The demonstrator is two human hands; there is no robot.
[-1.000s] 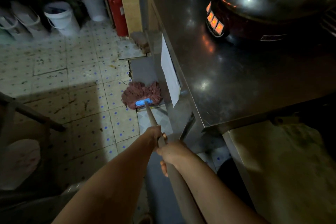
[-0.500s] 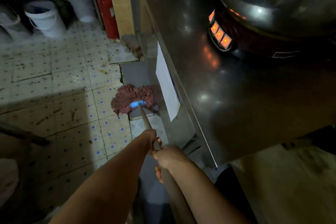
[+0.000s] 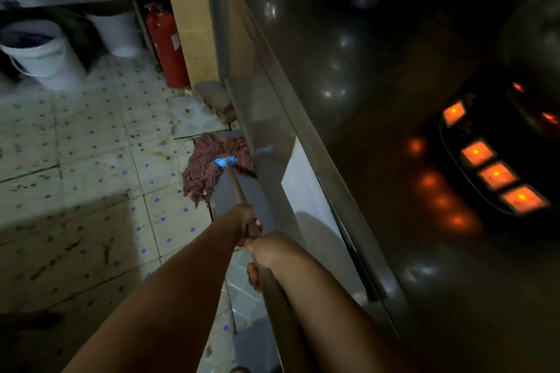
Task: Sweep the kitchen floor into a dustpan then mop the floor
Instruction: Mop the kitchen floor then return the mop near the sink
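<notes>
Two hands share one mop handle [image 3: 239,191] here, and I read both arms as stretched well forward and down from the camera, forearms nearly parallel. The left hand [image 3: 245,219] sits farther along the wooden handle, its fingers wrapped around the shaft with the knuckles turned up. The right hand [image 3: 266,250] is just behind it, nearly touching, its grip also curled round the handle; I can see its thumb hooked under the shaft on the near side.

The handle slants away from me to a blue clamp [image 3: 225,160], which holds the reddish string mop head [image 3: 212,166]. The mop head lies flat on the floor [image 3: 91,160], pressed up against the foot of the steel bench [image 3: 348,85] that fills the right of my view. Its strands spread partly on pale dotted tile and partly on a plain grey strip beside the bench.

Farther off, a red fire extinguisher [image 3: 165,42] stands upright against a tan pillar [image 3: 191,9], with white buckets [image 3: 42,51] to its left under a shelf. On the bench an appliance shows a row of glowing orange lights [image 3: 497,174].
</notes>
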